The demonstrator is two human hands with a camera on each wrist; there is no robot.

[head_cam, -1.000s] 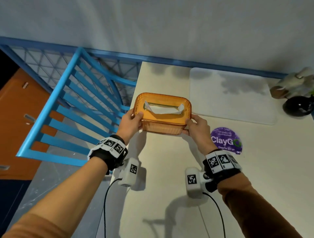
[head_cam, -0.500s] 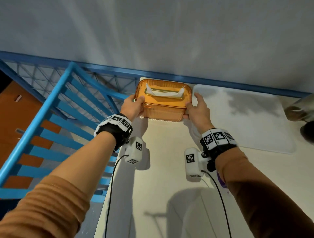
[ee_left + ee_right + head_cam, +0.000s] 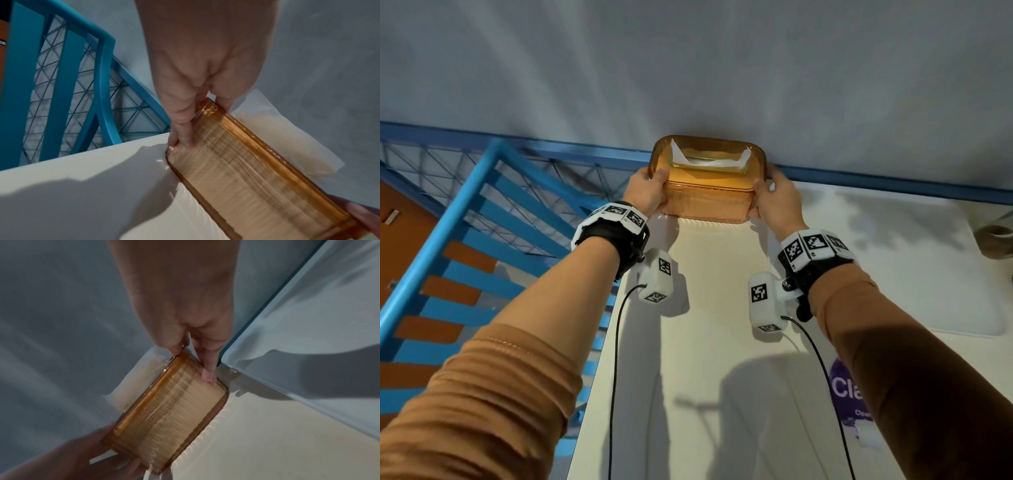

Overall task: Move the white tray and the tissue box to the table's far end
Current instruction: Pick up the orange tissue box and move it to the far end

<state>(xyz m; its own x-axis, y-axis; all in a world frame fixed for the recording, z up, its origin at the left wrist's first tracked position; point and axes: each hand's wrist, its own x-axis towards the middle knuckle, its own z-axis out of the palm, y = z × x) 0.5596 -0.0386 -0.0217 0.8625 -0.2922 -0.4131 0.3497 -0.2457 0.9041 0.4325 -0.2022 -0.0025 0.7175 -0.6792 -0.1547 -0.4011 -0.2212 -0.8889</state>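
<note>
An amber see-through tissue box (image 3: pixel 708 186) with white tissue poking from its top slot sits at the table's far left corner, close to the grey wall. My left hand (image 3: pixel 646 193) grips its left end, thumb on the lid and fingers down the side (image 3: pixel 186 129). On the other end my right hand (image 3: pixel 775 198) does the same, one finger pressed on the side wall (image 3: pixel 208 371). The box (image 3: pixel 246 165) (image 3: pixel 170 412) looks down on the tabletop. The white tray (image 3: pixel 914 260) lies flat just right of the box along the far edge; its rim (image 3: pixel 287 353) nearly touches my right fingers.
The cream table (image 3: pixel 705 394) ends at a blue rail under the wall. A blue slatted chair back (image 3: pixel 465 240) stands off the left edge. A purple sticker (image 3: pixel 842 394) lies near my right forearm. A brown object (image 3: pixel 995 238) sits at the far right.
Both hands have carried the tissue box farther away across the table, from beside the tray's near edge to the far left corner by the wall.
</note>
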